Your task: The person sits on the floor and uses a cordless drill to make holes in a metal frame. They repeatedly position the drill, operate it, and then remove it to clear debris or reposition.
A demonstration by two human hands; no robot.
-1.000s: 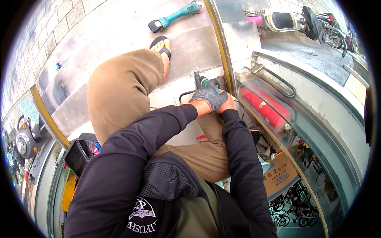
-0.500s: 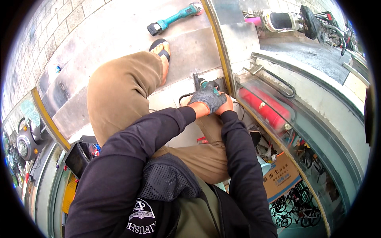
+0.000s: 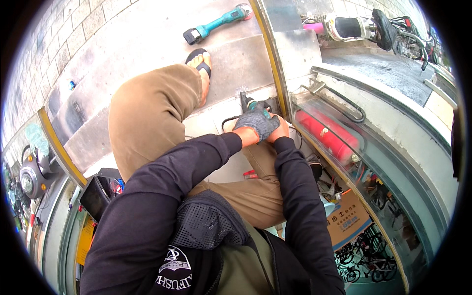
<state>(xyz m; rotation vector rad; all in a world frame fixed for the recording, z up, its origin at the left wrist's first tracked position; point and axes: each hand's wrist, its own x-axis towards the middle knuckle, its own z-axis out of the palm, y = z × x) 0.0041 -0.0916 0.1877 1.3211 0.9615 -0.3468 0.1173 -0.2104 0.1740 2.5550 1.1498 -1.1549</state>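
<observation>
At the floor beside the foot of a yellow-edged door frame, my two hands are close together on a teal-and-black power tool (image 3: 252, 104). My left hand (image 3: 257, 123), in a grey knit glove with an orange cuff, is wrapped over the top of it. Partly behind the glove, my right hand (image 3: 281, 130) shows bare skin at its back and wrist, and its fingers are mostly hidden. The tool's dark front part points away from me, low over the tiled strip. Its exact kind is hidden by my hands. A black cord loop (image 3: 227, 121) curves beside the left hand.
A teal cordless angle grinder (image 3: 216, 24) lies on the step ahead. To the right, a red fire extinguisher (image 3: 329, 133) sits behind glass, with a printed cardboard box (image 3: 348, 219) nearer. The door frame post (image 3: 273, 54) rises close to my hands. A black open case (image 3: 98, 194) stands left.
</observation>
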